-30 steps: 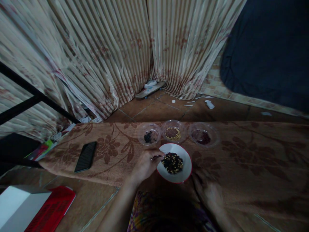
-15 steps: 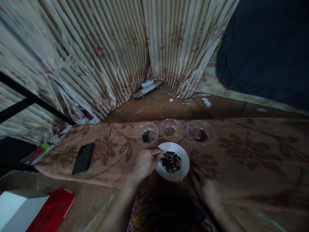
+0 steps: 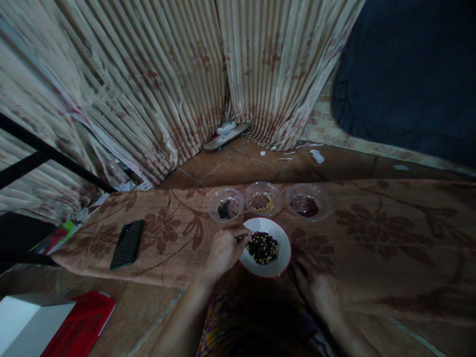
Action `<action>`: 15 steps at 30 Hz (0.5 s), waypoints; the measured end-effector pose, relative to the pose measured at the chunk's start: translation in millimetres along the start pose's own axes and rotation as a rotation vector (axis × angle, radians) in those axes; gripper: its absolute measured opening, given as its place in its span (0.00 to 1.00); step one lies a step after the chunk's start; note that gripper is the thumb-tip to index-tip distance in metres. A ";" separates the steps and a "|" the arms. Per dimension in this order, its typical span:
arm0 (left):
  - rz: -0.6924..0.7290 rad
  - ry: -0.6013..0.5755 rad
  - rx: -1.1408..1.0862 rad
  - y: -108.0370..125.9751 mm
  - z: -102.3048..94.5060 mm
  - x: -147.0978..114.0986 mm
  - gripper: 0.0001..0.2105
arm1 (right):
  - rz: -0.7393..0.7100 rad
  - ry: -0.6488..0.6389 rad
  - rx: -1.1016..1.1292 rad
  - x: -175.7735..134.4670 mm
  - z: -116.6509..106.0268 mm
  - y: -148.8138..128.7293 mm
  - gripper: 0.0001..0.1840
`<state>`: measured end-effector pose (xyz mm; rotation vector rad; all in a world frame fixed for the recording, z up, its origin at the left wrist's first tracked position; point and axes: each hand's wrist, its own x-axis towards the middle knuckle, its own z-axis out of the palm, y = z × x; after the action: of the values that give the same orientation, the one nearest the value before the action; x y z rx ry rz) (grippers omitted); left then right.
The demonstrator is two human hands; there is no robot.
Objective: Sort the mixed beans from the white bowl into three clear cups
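Note:
My left hand [image 3: 226, 248] is closed on slim metal tweezers [image 3: 242, 237] at the left rim of a white bowl [image 3: 284, 248] with a red edge. Their tips point at the heap of dark and yellow beans [image 3: 262, 247] in the bowl. Close to the bowl's lower right side, my right hand [image 3: 314, 282] rests low in shadow, fingers loosely stretched and holding nothing that I can see. Behind the bowl stand three clear plastic cups: one with black beans [image 3: 224, 209], one with yellow beans [image 3: 262, 203], one with dark red beans [image 3: 307, 206].
A black phone [image 3: 127, 244] lies on the brown flowered cloth [image 3: 372, 248] to the left. On the floor at lower left are a white box [image 3: 33, 322] and a red packet [image 3: 84, 322]. Striped curtains [image 3: 178, 74] hang behind, with a skateboard [image 3: 226, 137] at their foot.
The whole view has shifted very slightly. Both hands, the bowl and the cups keep nearly the same places.

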<state>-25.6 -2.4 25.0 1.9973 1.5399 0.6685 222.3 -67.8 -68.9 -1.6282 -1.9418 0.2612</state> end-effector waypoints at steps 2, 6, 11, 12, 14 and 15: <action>0.007 -0.002 0.006 0.9 0.0 0.0 0.08 | -0.005 -0.003 0.006 0.3 -0.8 -0.5 0.18; 0.018 -0.010 0.026 3.7 -1.2 0.7 0.08 | -0.002 -0.010 0.012 0.5 -1.6 -0.9 0.18; 0.023 -0.008 0.058 4.1 -0.6 1.4 0.08 | -0.002 -0.003 0.014 -0.1 0.1 0.2 0.18; 0.025 -0.007 0.059 3.8 -0.3 1.4 0.08 | -0.001 -0.004 0.013 -0.2 0.4 0.5 0.17; 0.028 -0.006 0.053 3.5 0.1 1.5 0.08 | 0.002 -0.004 0.015 -0.5 1.0 1.0 0.17; 0.028 -0.005 0.048 3.5 0.1 1.6 0.08 | 0.004 -0.005 0.015 -0.6 1.2 1.3 0.17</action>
<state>-22.6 -1.6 27.3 2.0576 1.5411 0.6424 222.7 -67.8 -70.6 -1.6234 -1.9360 0.2808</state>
